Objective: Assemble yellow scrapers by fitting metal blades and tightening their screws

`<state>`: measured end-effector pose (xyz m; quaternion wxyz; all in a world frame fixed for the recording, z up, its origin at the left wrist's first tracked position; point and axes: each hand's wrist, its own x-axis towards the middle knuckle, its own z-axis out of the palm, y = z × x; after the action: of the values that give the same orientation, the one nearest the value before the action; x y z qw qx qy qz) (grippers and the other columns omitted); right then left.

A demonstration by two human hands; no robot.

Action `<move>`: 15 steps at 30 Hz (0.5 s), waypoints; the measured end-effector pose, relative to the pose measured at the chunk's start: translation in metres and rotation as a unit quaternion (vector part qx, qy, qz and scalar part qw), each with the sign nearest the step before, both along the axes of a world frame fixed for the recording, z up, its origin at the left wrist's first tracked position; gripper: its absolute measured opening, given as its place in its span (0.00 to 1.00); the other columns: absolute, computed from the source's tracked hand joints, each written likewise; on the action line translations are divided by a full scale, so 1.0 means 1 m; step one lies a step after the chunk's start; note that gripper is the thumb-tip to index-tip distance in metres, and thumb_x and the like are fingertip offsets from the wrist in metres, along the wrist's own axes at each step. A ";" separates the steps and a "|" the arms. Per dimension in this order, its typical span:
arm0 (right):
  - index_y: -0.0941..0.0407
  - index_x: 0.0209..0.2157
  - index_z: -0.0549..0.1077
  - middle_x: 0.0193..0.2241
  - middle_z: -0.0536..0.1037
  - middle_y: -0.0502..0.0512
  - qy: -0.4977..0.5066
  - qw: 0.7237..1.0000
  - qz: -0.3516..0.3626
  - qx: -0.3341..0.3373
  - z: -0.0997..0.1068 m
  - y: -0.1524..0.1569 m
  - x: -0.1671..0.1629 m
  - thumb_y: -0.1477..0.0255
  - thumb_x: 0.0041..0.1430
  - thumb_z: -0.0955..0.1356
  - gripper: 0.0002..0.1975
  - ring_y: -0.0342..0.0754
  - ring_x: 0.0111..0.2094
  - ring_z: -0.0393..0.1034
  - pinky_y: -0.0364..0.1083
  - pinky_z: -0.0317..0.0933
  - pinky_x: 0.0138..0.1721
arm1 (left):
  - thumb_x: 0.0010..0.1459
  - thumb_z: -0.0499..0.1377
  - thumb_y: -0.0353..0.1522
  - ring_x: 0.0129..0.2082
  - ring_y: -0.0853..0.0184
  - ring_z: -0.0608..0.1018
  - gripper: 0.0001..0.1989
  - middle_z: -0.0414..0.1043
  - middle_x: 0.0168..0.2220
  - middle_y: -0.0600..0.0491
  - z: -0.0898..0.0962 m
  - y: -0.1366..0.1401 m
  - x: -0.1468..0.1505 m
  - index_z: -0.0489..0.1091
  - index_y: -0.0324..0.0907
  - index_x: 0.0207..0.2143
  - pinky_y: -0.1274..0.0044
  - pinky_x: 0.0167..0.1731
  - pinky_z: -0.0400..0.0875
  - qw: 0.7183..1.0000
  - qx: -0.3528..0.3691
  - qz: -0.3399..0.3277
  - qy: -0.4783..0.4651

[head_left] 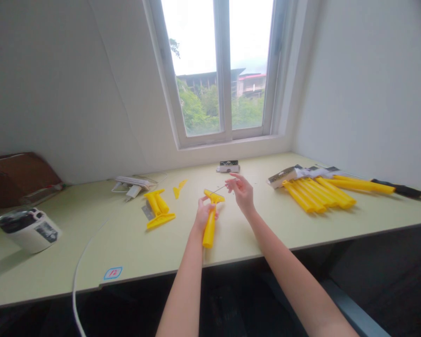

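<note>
My left hand (201, 215) is wrapped round the neck of a yellow scraper (209, 231), whose handle points toward me and whose wide head faces away. In my right hand (243, 193) a thin metal rod tool (219, 189) is pinched, its far end reaching the scraper's head. Whether the rod is a screwdriver or a hex key I cannot make out. Left of my hands lie more yellow scraper pieces (161, 220), a grey blade (148, 210) by them. Small yellow parts (177, 191) rest a little behind those.
Several yellow-handled scrapers (319, 194) lie in a row on the right, beside a black-handled tool (398, 188). A small black-and-white box (228, 166) stands below the window. Leftward are a power strip (135, 183), a white container (30, 231), a brown box (24, 180) and a white cable (77, 267).
</note>
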<state>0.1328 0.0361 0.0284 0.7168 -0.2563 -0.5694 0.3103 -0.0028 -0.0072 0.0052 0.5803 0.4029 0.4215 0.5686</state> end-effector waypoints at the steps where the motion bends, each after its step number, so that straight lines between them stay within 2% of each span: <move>1: 0.55 0.42 0.68 0.27 0.74 0.52 -0.006 1.000 -0.002 0.005 0.000 0.000 0.000 0.65 0.54 0.62 0.15 0.43 0.25 0.68 0.44 0.64 0.25 | 0.43 0.53 0.26 0.14 0.75 0.67 0.22 0.67 0.26 0.55 0.000 0.001 0.000 0.50 0.43 0.42 0.82 0.15 0.59 1.000 -0.003 0.002 -0.003; 4: 0.55 0.42 0.69 0.29 0.73 0.53 -0.018 1.000 -0.012 0.015 0.000 0.001 0.001 0.65 0.56 0.59 0.16 0.43 0.27 0.69 0.44 0.63 0.26 | 0.43 0.53 0.26 0.14 0.75 0.67 0.23 0.67 0.27 0.55 -0.001 0.003 -0.001 0.49 0.43 0.43 0.82 0.15 0.59 1.000 -0.005 0.011 -0.014; 7: 0.56 0.41 0.71 0.31 0.74 0.54 -0.025 0.999 -0.037 0.004 0.001 0.002 0.004 0.64 0.55 0.60 0.16 0.42 0.24 0.67 0.44 0.62 0.25 | 0.43 0.53 0.26 0.14 0.75 0.67 0.23 0.67 0.28 0.53 -0.002 0.003 -0.002 0.50 0.42 0.42 0.82 0.15 0.59 1.000 0.000 0.012 -0.022; 12: 0.58 0.30 0.70 0.22 0.75 0.53 -0.020 0.998 -0.043 -0.030 0.001 0.002 0.006 0.62 0.51 0.65 0.12 0.41 0.21 0.64 0.43 0.60 0.22 | 0.44 0.53 0.26 0.15 0.76 0.67 0.22 0.67 0.29 0.53 -0.001 0.001 -0.002 0.50 0.43 0.43 0.82 0.16 0.59 1.000 0.002 0.006 -0.026; 15: 0.57 0.28 0.67 0.21 0.74 0.51 -0.014 0.999 -0.034 -0.033 0.000 0.003 0.004 0.61 0.51 0.65 0.12 0.41 0.19 0.63 0.41 0.59 0.20 | 0.44 0.54 0.26 0.15 0.76 0.67 0.23 0.67 0.28 0.53 -0.001 0.001 -0.001 0.50 0.43 0.43 0.82 0.16 0.58 1.000 0.005 0.006 -0.028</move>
<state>0.1366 0.0389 0.0285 0.7101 -0.3032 -0.5600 0.3003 -0.0042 -0.0058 0.0038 0.5864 0.3874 0.4047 0.5850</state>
